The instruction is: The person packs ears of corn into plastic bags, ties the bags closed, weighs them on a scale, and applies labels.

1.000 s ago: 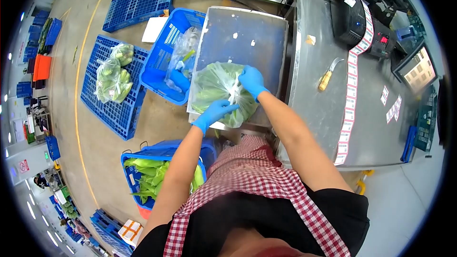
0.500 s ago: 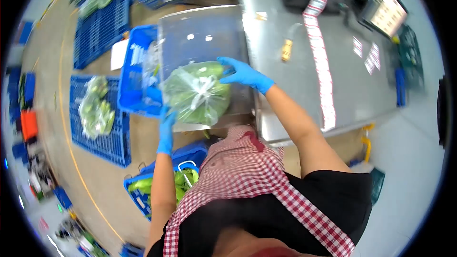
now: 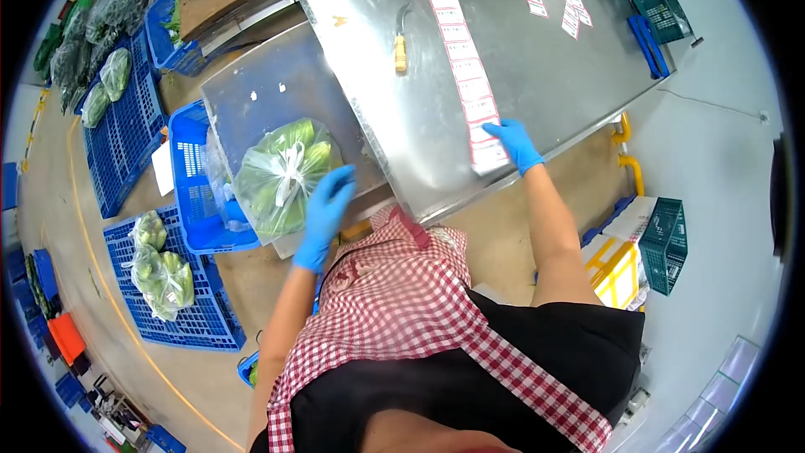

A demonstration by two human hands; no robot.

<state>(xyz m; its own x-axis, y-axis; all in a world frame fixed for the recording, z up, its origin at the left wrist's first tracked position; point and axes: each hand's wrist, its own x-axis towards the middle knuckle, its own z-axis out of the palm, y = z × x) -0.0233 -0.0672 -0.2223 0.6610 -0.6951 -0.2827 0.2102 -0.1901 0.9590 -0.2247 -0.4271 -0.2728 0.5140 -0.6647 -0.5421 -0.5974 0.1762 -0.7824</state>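
Observation:
A knotted clear bag of green vegetables (image 3: 283,180) rests on the metal platform (image 3: 251,75). My left hand (image 3: 329,210), in a blue glove, is just right of the bag with its fingers apart and nothing in them. My right hand (image 3: 514,144), also gloved in blue, is at the lower end of a long strip of printed labels (image 3: 464,59) on the steel table (image 3: 411,143). Its fingertips touch the strip's edge; the thumb side is partly hidden, so a firm grip cannot be made out.
A knife with a yellow handle (image 3: 401,54) and loose labels (image 3: 573,13) lie on the steel table. A blue crate (image 3: 194,193) stands left of the platform. Bagged vegetables (image 3: 161,273) sit on a blue pallet (image 3: 126,243). A green crate (image 3: 662,243) is at the right.
Both hands have let go of the bag, which stays on the platform. My right hand has moved right to the label strip. The view has turned toward the steel table.

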